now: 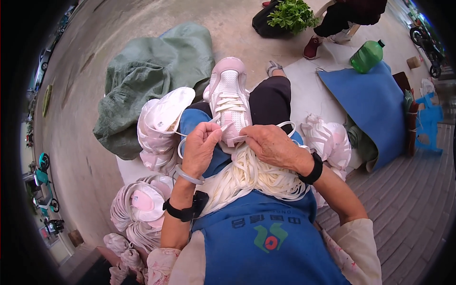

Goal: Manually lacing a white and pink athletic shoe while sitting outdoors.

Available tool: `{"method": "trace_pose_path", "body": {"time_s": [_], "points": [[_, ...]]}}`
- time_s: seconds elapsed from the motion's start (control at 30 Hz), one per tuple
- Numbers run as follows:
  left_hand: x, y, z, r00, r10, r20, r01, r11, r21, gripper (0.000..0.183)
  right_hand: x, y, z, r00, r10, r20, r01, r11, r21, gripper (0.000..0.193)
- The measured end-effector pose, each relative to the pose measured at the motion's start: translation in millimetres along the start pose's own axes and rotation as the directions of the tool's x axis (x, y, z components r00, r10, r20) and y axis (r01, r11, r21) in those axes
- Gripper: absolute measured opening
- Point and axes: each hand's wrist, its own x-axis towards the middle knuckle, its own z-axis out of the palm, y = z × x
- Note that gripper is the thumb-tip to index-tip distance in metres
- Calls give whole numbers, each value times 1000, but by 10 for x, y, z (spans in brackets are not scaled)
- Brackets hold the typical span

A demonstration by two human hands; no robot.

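A pink and white sneaker upper [228, 78] rests on my lap with its toe pointing away from me. A cream shoelace [229, 102] crosses its front in several rows. At the left of the tongue, my left hand [202, 145] pinches one part of the lace. Opposite it, my right hand [273, 145] is closed with finger and thumb together on another part of the lace, at the shoe's near edge. Loose lace loops out on both sides of my hands. Just below them, a heap of cream laces [251, 175] lies on my blue apron [261, 237].
Nested shoe uppers stand at my left [159, 135] and right [327, 140]. A green sheet [156, 71] lies ahead left. A blue mat [365, 104] with a green bottle [368, 57] is at right, near a blue stool [428, 123]. Another person [344, 21] sits beyond leafy greens [292, 16].
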Motion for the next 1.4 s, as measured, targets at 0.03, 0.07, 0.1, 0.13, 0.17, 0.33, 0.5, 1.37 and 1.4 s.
{"method": "trace_pose_path", "body": {"time_s": [0.03,0.07,0.1,0.13,0.17,0.33,0.5,1.37,1.4], "points": [[13,-51,20,995,81,-61,-78,996,42,22,-5,-23,2,1000,1,0,-1,1000,5,18],[22,-57,23,996,74,-57,-71,996,48,22,-13,-41,-2,1000,6,-2,-6,1000,13,18],[32,-58,19,984,166,-68,-141,949,281,19,-14,-56,-17,999,31,11,-31,1000,-3,18],[37,-57,14,965,258,-55,-197,844,499,17,-20,-62,-17,998,56,24,-55,998,-20,19],[64,-48,40,965,257,-52,-197,842,503,17,-32,-36,-19,998,57,21,-57,998,-16,19],[79,23,109,928,349,-132,-217,792,571,13,-168,87,101,989,137,63,-126,979,-159,23],[90,30,98,877,465,-119,-274,688,672,12,-166,161,171,998,49,26,-44,986,-161,21],[213,169,84,810,576,113,-347,313,884,5,-169,179,193,998,57,32,-50,976,-211,16],[220,162,94,819,560,128,-344,300,890,5,-171,177,192,998,60,31,-52,977,-207,16]]}}
